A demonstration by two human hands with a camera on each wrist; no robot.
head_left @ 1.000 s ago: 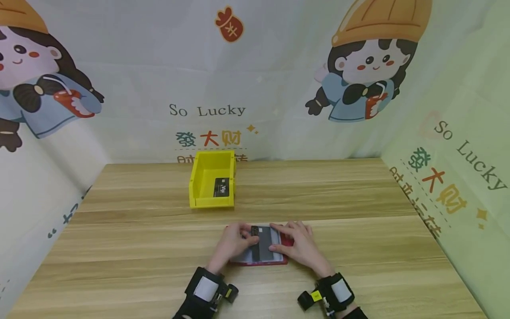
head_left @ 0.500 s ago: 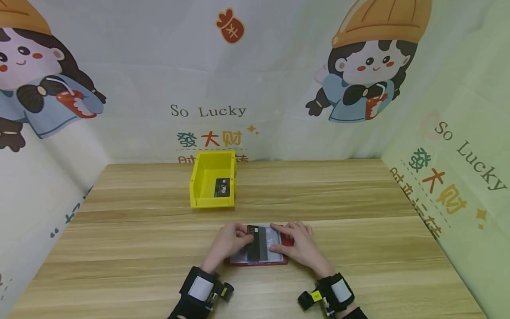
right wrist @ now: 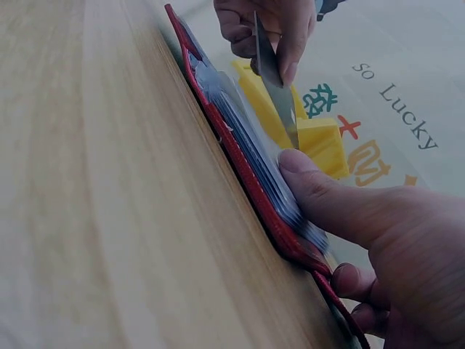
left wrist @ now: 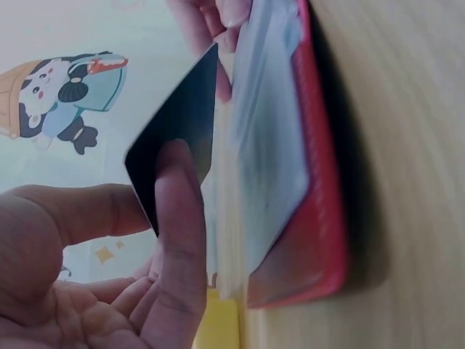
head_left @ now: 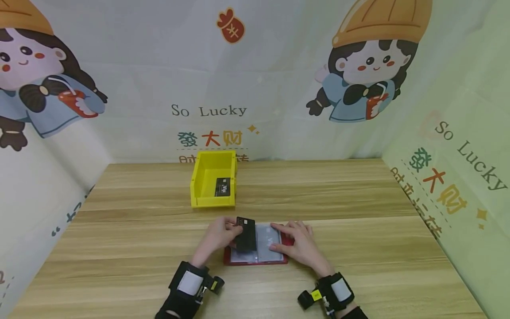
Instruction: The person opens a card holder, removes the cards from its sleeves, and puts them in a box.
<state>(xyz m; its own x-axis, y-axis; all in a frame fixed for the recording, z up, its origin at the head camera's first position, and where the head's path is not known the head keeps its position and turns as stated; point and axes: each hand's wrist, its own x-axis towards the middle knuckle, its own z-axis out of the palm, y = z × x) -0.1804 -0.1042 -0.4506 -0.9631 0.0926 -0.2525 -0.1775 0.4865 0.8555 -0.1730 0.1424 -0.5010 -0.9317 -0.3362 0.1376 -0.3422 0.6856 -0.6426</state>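
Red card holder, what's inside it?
Clear sleeves, with lettering on the right page. In the head view, the black card hides much of the left page; the right hand covers part of the right.

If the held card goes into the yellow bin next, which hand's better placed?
Left, I'd say: the left hand pinches the black card and is nearer the yellow bin; the right hand holds the red card holder.

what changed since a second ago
The left hand drew the black card leftward out of the clear sleeve, over the left side of the red card holder. The right hand stayed on the sleeve; the yellow bin and its Vip card stayed put.
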